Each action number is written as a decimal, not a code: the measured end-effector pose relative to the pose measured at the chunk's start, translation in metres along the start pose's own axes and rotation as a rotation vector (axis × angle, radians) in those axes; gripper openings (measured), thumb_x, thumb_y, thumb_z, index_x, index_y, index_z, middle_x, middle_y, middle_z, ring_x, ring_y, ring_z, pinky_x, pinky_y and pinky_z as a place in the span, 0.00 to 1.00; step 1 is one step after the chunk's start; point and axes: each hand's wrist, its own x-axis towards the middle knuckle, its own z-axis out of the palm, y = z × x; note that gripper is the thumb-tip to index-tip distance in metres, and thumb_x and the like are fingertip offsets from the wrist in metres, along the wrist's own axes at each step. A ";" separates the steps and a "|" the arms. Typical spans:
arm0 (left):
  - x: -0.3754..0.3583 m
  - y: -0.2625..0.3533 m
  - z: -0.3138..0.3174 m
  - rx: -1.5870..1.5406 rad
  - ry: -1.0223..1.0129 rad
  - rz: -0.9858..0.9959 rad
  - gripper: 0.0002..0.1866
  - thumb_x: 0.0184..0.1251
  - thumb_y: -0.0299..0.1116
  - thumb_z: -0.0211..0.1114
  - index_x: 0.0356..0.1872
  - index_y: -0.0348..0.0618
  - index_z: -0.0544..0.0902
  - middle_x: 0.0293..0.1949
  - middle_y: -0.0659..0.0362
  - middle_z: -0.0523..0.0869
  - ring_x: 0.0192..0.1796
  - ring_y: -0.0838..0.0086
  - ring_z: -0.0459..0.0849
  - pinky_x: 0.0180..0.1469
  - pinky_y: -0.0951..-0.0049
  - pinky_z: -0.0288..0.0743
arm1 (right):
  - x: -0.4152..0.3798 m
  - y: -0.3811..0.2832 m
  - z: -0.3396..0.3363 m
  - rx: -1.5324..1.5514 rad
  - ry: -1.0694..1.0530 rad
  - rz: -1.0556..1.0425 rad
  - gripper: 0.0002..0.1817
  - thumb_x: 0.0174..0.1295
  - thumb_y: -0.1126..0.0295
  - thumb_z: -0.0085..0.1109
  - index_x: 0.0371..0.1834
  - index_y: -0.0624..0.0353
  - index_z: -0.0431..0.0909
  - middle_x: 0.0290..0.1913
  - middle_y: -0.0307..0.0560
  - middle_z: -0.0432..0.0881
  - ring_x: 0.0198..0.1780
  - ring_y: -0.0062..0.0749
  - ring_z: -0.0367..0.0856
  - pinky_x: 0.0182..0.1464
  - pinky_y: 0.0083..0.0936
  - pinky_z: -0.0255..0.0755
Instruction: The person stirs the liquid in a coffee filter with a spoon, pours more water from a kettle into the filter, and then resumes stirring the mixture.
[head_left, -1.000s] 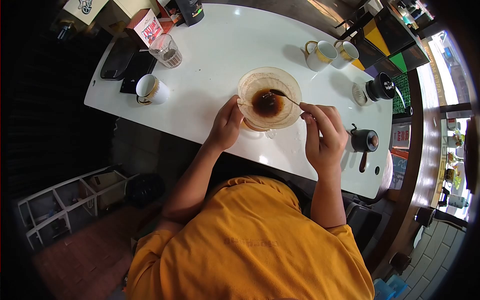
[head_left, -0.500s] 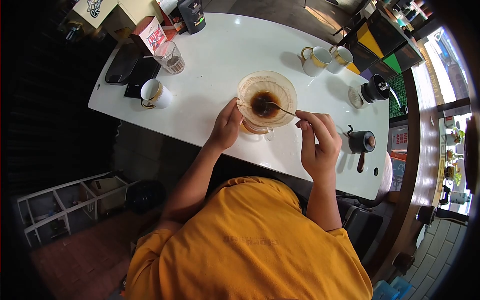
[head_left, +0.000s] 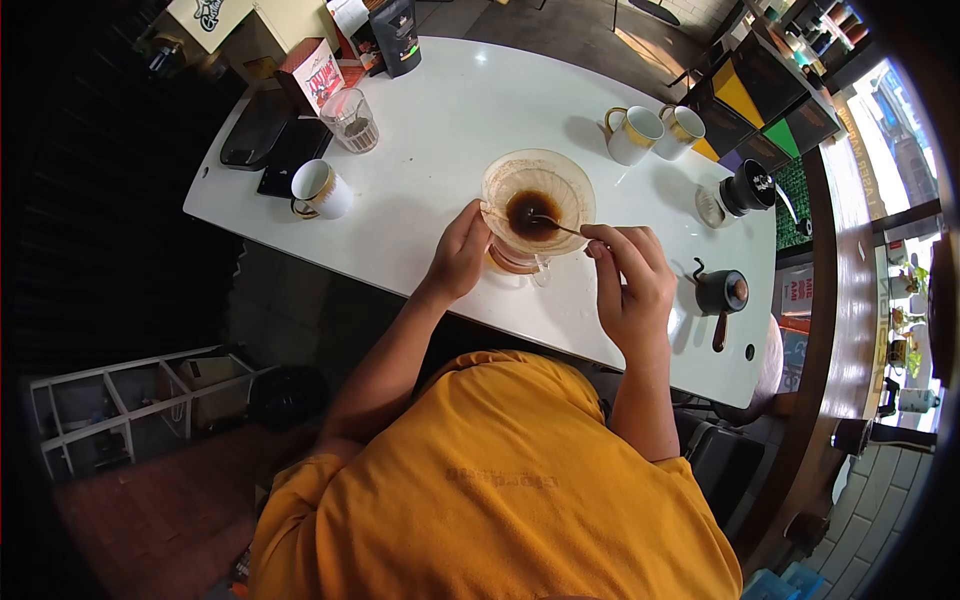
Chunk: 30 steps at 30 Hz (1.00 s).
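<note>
left hand (head_left: 458, 252) wrapped round dripper (head_left: 538, 203) side | right hand (head_left: 630, 282) pinching spoon (head_left: 553, 225), bowl end in dark coffee past fingertips | small kettle (head_left: 723, 292) just right of knuckles

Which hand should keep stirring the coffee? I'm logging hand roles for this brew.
Right, probably. The right hand pinches the spoon, whose bowl sits in the dripper's dark slurry; the left hand braces the dripper's side.
</note>
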 end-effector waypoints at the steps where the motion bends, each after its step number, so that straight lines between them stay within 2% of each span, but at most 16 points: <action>1: 0.001 -0.003 -0.005 0.027 -0.036 -0.020 0.16 0.78 0.37 0.40 0.52 0.38 0.73 0.37 0.66 0.73 0.37 0.85 0.66 0.42 0.83 0.64 | 0.000 0.001 0.000 0.007 0.027 -0.003 0.09 0.54 0.81 0.62 0.38 0.61 0.82 0.29 0.43 0.79 0.30 0.33 0.74 0.33 0.26 0.69; 2: 0.001 -0.005 -0.008 0.054 -0.072 -0.041 0.17 0.78 0.37 0.41 0.54 0.36 0.73 0.42 0.63 0.77 0.42 0.84 0.71 0.48 0.81 0.68 | 0.000 0.001 0.000 0.014 0.053 -0.004 0.09 0.54 0.81 0.62 0.38 0.61 0.82 0.28 0.43 0.79 0.30 0.33 0.74 0.33 0.27 0.69; 3: 0.000 -0.004 -0.007 0.055 -0.072 -0.041 0.17 0.78 0.37 0.41 0.54 0.36 0.73 0.42 0.63 0.77 0.42 0.84 0.71 0.48 0.81 0.68 | 0.001 0.002 0.000 0.016 0.053 -0.004 0.09 0.54 0.81 0.62 0.38 0.61 0.82 0.28 0.43 0.79 0.30 0.33 0.74 0.33 0.27 0.69; 9: -0.001 0.001 0.001 -0.009 -0.036 0.002 0.16 0.78 0.37 0.41 0.52 0.37 0.73 0.39 0.65 0.76 0.40 0.85 0.69 0.45 0.82 0.67 | 0.000 0.005 0.002 -0.012 0.050 0.012 0.09 0.55 0.81 0.62 0.39 0.61 0.83 0.29 0.44 0.79 0.30 0.33 0.74 0.33 0.26 0.69; 11: 0.000 0.000 0.001 0.005 -0.024 -0.007 0.15 0.78 0.35 0.40 0.50 0.40 0.74 0.31 0.70 0.70 0.31 0.87 0.61 0.36 0.85 0.60 | -0.002 0.006 0.006 0.057 0.028 0.048 0.09 0.55 0.81 0.61 0.39 0.61 0.83 0.29 0.44 0.79 0.30 0.33 0.75 0.33 0.25 0.69; 18: 0.001 -0.006 -0.002 0.037 -0.032 -0.002 0.15 0.78 0.36 0.40 0.49 0.40 0.74 0.31 0.70 0.70 0.31 0.86 0.61 0.35 0.85 0.59 | -0.004 0.002 0.009 0.126 0.041 0.055 0.09 0.56 0.81 0.61 0.40 0.60 0.83 0.30 0.44 0.80 0.31 0.34 0.75 0.34 0.27 0.70; 20: 0.001 -0.006 -0.003 0.049 -0.027 0.013 0.15 0.78 0.36 0.40 0.50 0.40 0.74 0.31 0.69 0.70 0.31 0.86 0.61 0.35 0.85 0.60 | -0.004 0.003 0.009 0.088 -0.029 0.051 0.09 0.56 0.80 0.60 0.40 0.60 0.83 0.30 0.44 0.80 0.31 0.34 0.75 0.35 0.27 0.70; 23: 0.000 -0.002 -0.001 0.042 -0.009 -0.008 0.16 0.78 0.37 0.40 0.49 0.38 0.74 0.31 0.68 0.69 0.34 0.85 0.64 0.39 0.83 0.63 | -0.005 0.006 0.011 0.065 -0.022 0.065 0.09 0.56 0.79 0.60 0.40 0.59 0.83 0.29 0.43 0.80 0.31 0.34 0.75 0.36 0.27 0.70; 30: 0.000 -0.004 -0.002 0.055 -0.029 0.011 0.17 0.79 0.38 0.41 0.50 0.38 0.74 0.32 0.68 0.70 0.34 0.85 0.64 0.39 0.83 0.63 | -0.001 0.009 0.012 0.045 0.056 0.077 0.09 0.57 0.79 0.60 0.40 0.60 0.83 0.30 0.44 0.80 0.31 0.33 0.76 0.35 0.27 0.70</action>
